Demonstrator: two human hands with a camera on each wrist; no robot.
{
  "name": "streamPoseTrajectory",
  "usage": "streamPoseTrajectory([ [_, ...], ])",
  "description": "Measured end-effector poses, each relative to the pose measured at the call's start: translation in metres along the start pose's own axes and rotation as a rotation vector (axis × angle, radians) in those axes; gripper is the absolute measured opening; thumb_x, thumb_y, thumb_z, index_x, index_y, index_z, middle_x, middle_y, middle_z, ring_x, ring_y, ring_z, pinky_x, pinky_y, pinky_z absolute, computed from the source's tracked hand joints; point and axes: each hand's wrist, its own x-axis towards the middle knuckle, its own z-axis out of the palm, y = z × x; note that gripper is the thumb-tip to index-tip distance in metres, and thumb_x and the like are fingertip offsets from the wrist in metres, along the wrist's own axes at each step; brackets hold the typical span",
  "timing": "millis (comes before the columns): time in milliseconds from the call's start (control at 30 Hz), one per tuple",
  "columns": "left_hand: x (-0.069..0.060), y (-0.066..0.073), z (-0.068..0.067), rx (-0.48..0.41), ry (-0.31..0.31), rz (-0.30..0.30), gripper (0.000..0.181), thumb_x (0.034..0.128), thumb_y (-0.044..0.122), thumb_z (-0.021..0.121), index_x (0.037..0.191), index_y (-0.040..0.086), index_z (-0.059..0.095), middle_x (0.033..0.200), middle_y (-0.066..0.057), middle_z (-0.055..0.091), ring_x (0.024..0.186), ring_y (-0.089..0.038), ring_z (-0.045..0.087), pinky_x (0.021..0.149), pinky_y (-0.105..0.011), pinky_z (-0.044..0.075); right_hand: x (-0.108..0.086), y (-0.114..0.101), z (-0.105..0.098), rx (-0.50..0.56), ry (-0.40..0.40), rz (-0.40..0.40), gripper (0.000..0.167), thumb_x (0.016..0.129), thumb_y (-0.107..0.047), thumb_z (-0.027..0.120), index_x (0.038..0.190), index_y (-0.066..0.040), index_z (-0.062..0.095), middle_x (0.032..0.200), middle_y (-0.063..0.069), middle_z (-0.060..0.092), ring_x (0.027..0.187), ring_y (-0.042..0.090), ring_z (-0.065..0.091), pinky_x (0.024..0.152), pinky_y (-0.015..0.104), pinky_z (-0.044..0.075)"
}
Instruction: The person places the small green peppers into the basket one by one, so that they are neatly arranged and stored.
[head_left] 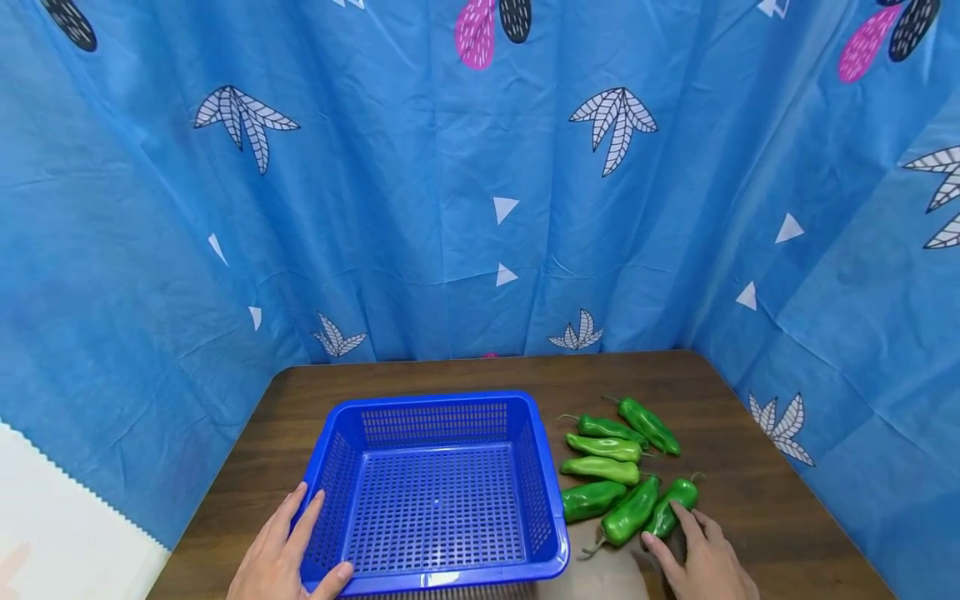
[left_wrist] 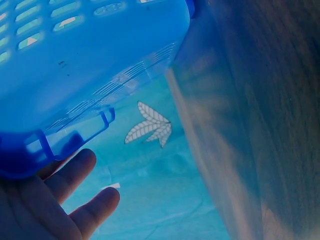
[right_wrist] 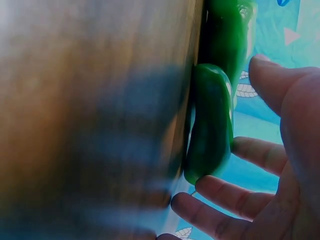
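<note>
A blue plastic basket (head_left: 438, 575) with nothing in it stands on the wooden table. My left hand (head_left: 283, 550) is at its near left corner, thumb over the rim and fingers along the left side; in the left wrist view the hand (left_wrist: 55, 200) is beside the basket wall (left_wrist: 100, 75). My right hand (head_left: 708, 558) is at the rightmost front green pepper (head_left: 671, 507), fingertips touching it, thumb at its near left side. The right wrist view shows the hand (right_wrist: 255, 190) with fingers spread against that pepper (right_wrist: 210, 120).
Several more green peppers lie right of the basket, among them a long dark one (head_left: 649, 425) at the back and a light one (head_left: 600, 469). A pale patch (head_left: 600, 575) lies under the front ones. A blue patterned curtain (head_left: 420, 208) hangs behind the table (head_left: 300, 400).
</note>
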Motion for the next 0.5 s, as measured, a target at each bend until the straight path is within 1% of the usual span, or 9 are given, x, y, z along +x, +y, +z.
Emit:
streamPoseTrajectory([
  [67, 0.000, 0.000, 0.000, 0.000, 0.006, 0.002, 0.088, 0.0733, 0.057, 0.080, 0.141, 0.006, 0.055, 0.147, -0.021, 0.046, 0.122, -0.048, 0.054, 0.085, -0.066, 0.046, 0.001, 0.000, -0.001, -0.004, 0.012, 0.011, 0.094, 0.091, -0.070, 0.054, 0.148, 0.003, 0.041, 0.127, 0.045, 0.046, 0.105, 0.060, 0.054, 0.080, 0.064, 0.048],
  [133, 0.000, 0.001, 0.001, -0.001, 0.010, 0.000, 0.088, 0.0734, 0.057, 0.080, 0.141, 0.007, 0.055, 0.147, -0.020, 0.046, 0.122, -0.048, 0.054, 0.084, -0.066, 0.047, 0.003, 0.001, -0.002, -0.008, 0.030, 0.019, 0.094, 0.088, -0.070, 0.058, 0.147, 0.003, 0.042, 0.123, 0.042, 0.052, 0.099, 0.056, 0.057, 0.077, 0.061, 0.049],
  [200, 0.000, 0.001, 0.001, -0.002, 0.010, -0.002, 0.088, 0.0737, 0.057, 0.079, 0.141, 0.007, 0.055, 0.147, -0.020, 0.046, 0.122, -0.047, 0.054, 0.084, -0.066, 0.047, 0.005, 0.001, -0.004, -0.009, 0.034, 0.041, 0.098, 0.086, -0.073, 0.058, 0.147, 0.002, 0.042, 0.120, 0.038, 0.056, 0.094, 0.051, 0.060, 0.074, 0.058, 0.050],
  [300, 0.001, 0.002, 0.001, 0.001, -0.004, -0.014, 0.087, 0.0746, 0.059, 0.078, 0.141, 0.008, 0.055, 0.148, -0.019, 0.046, 0.122, -0.047, 0.054, 0.085, -0.066, 0.046, 0.009, 0.003, -0.007, 0.050, 0.054, 0.064, 0.094, 0.090, -0.068, 0.058, 0.146, 0.005, 0.041, 0.116, 0.035, 0.059, 0.082, 0.039, 0.062, 0.070, 0.053, 0.050],
  [367, 0.001, 0.002, 0.000, 0.003, -0.020, -0.025, 0.088, 0.0754, 0.060, 0.077, 0.142, 0.008, 0.054, 0.148, -0.019, 0.045, 0.123, -0.046, 0.053, 0.085, -0.067, 0.046, 0.012, 0.004, -0.008, 0.097, 0.058, 0.093, 0.094, 0.092, -0.068, 0.054, 0.147, 0.006, 0.036, 0.117, 0.036, 0.058, 0.078, 0.033, 0.061, 0.068, 0.049, 0.049],
  [433, 0.001, 0.002, -0.001, 0.003, -0.035, -0.035, 0.089, 0.0760, 0.062, 0.076, 0.143, 0.008, 0.053, 0.148, -0.018, 0.045, 0.123, -0.046, 0.053, 0.086, -0.068, 0.045, 0.015, 0.006, -0.009, 0.148, 0.062, 0.116, 0.098, 0.093, -0.070, 0.050, 0.150, 0.007, 0.030, 0.121, 0.038, 0.055, 0.078, 0.033, 0.060, 0.068, 0.049, 0.048],
  [500, 0.000, 0.001, -0.001, 0.002, -0.046, -0.039, 0.089, 0.0763, 0.062, 0.075, 0.144, 0.008, 0.053, 0.149, -0.019, 0.045, 0.123, -0.046, 0.052, 0.086, -0.068, 0.045, 0.020, 0.008, -0.011, 0.177, 0.059, 0.149, 0.107, 0.090, -0.077, 0.044, 0.153, 0.006, 0.022, 0.126, 0.040, 0.052, 0.084, 0.039, 0.061, 0.070, 0.051, 0.048],
])
